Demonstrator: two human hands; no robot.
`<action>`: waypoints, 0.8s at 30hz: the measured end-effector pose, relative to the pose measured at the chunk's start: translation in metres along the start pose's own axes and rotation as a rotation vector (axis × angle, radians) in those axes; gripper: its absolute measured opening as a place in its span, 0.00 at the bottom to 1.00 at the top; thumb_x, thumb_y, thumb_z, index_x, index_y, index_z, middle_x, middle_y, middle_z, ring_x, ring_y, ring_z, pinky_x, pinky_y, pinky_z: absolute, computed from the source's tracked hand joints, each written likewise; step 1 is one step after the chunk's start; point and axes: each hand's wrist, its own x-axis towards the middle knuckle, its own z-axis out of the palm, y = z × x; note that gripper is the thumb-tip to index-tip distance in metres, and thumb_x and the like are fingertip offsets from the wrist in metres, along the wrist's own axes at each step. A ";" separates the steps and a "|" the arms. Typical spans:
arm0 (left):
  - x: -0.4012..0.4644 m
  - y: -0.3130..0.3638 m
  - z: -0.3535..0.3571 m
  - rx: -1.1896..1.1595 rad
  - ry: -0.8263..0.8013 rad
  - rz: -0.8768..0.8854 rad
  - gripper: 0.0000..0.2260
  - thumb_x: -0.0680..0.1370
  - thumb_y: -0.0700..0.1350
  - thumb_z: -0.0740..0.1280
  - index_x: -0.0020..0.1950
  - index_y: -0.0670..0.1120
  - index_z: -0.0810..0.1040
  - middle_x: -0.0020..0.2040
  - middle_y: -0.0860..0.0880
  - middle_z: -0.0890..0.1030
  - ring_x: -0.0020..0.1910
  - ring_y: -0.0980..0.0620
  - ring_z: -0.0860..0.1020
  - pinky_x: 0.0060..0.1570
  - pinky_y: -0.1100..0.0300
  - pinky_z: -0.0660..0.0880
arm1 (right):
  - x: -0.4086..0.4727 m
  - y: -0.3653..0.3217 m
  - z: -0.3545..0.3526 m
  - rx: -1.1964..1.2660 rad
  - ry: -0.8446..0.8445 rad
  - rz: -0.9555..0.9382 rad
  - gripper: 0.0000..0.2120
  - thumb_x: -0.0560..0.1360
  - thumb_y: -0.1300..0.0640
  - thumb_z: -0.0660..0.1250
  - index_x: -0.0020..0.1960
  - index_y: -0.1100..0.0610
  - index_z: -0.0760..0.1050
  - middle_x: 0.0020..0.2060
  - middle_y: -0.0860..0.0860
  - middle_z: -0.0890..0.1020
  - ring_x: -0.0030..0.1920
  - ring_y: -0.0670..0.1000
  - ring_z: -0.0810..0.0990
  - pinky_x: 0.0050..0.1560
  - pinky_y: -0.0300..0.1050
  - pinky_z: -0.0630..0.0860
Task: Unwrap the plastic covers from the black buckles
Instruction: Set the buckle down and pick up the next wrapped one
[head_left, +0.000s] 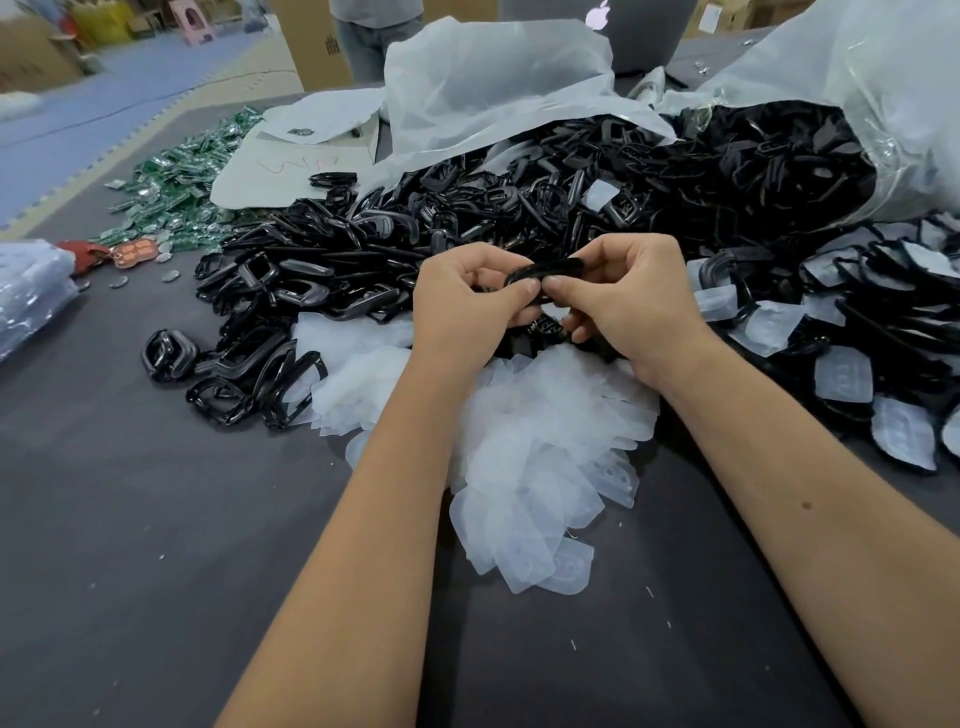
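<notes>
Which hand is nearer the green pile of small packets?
Left. The left hand sits closer to the green pile at far left; the right hand is farther away.

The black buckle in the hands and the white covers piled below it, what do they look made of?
Buckle: probably hard moulded plastic, though coated metal can't be ruled out; glossy black, with sharp highlights along its curved bar. Covers: thin, soft, frosted plastic film, translucent and crumpled, some showing pressed shapes.

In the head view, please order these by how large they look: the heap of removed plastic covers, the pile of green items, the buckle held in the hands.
1. heap of removed plastic covers, though nearness enlarges it
2. pile of green items, farther away
3. buckle, clearly smallest
</notes>
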 end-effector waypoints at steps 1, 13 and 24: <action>0.001 0.000 0.000 0.022 0.004 0.010 0.05 0.75 0.29 0.73 0.47 0.38 0.84 0.36 0.41 0.80 0.36 0.49 0.84 0.43 0.54 0.85 | 0.000 0.000 0.002 -0.050 0.023 -0.019 0.08 0.72 0.63 0.80 0.41 0.59 0.80 0.29 0.54 0.84 0.25 0.52 0.82 0.25 0.42 0.76; 0.001 0.003 -0.008 -0.008 0.026 0.030 0.09 0.74 0.30 0.74 0.45 0.43 0.85 0.33 0.53 0.82 0.33 0.52 0.83 0.40 0.61 0.82 | -0.005 -0.010 0.005 -0.046 0.082 -0.067 0.14 0.71 0.63 0.81 0.46 0.58 0.75 0.31 0.56 0.84 0.26 0.54 0.84 0.25 0.42 0.78; 0.002 0.001 -0.003 0.065 0.073 0.093 0.10 0.74 0.31 0.75 0.43 0.46 0.85 0.38 0.47 0.84 0.32 0.50 0.83 0.37 0.56 0.82 | -0.003 -0.006 0.001 -0.081 0.035 -0.135 0.09 0.74 0.66 0.76 0.45 0.58 0.76 0.32 0.55 0.85 0.28 0.55 0.85 0.29 0.51 0.83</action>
